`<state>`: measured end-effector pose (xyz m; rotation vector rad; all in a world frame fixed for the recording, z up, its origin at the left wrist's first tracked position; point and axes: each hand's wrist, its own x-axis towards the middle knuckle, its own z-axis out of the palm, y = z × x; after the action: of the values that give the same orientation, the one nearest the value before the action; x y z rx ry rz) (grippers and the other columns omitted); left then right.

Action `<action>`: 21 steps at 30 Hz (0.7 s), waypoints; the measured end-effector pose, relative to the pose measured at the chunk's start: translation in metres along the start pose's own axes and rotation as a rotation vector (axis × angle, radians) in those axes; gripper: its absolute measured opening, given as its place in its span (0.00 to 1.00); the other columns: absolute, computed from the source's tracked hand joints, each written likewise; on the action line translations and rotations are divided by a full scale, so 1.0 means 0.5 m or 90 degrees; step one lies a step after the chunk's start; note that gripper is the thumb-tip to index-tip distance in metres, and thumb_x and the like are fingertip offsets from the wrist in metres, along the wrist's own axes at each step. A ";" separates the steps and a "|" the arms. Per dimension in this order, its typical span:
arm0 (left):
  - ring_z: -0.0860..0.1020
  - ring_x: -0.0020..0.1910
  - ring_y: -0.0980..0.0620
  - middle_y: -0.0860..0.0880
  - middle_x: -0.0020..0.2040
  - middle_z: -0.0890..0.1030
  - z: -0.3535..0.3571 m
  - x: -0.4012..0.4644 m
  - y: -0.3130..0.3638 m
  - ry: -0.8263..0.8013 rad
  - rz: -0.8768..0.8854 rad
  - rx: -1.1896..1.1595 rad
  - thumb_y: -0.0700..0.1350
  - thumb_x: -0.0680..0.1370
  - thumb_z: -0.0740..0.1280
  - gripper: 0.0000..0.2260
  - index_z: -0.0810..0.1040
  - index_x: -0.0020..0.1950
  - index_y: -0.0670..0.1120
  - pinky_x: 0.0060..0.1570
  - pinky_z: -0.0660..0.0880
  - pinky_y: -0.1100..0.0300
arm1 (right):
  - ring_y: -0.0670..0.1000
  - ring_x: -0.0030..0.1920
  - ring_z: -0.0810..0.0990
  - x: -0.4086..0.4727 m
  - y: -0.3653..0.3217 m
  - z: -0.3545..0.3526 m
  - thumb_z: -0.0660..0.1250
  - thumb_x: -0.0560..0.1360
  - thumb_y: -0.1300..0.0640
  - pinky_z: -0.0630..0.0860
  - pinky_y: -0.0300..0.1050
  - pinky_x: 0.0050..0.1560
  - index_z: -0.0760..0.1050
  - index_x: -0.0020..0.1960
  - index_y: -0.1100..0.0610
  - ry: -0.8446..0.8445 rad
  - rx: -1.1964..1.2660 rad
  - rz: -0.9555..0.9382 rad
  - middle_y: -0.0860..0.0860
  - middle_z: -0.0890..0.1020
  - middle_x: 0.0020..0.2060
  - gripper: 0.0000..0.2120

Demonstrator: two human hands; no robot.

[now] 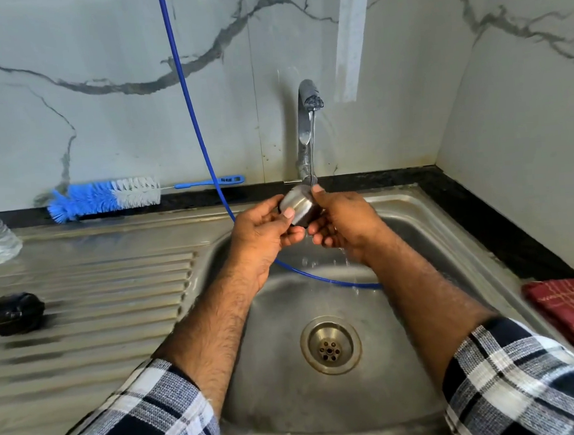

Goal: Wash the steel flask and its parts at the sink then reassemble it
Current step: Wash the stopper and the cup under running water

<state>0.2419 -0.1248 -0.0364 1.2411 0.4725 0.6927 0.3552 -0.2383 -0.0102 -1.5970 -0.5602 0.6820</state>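
A: Item, grip? Left hand [262,233] and right hand [343,225] both curled round the steel cap [300,206], held under the tap [308,112] stream, above the sink [450,211].

B: Handling note: probably rotate the cap so water reaches inside; keep the grip firm, as wet steel likely slips.

A: Outlying: black stopper [11,313] on the drainboard, bottle brush [105,197] behind.

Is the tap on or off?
On. A thin stream runs from the tap onto the steel cap held in both hands, and water drips below into the sink.
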 end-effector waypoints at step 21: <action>0.85 0.34 0.51 0.43 0.42 0.86 0.000 -0.003 0.006 -0.050 0.076 0.125 0.33 0.82 0.70 0.17 0.78 0.71 0.38 0.37 0.83 0.61 | 0.50 0.28 0.78 -0.006 -0.009 -0.001 0.63 0.75 0.23 0.73 0.41 0.28 0.84 0.46 0.58 0.119 -0.101 0.034 0.54 0.83 0.30 0.37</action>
<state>0.2404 -0.1253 -0.0336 1.4856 0.4116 0.7072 0.3538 -0.2401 -0.0052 -1.8073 -0.4442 0.5307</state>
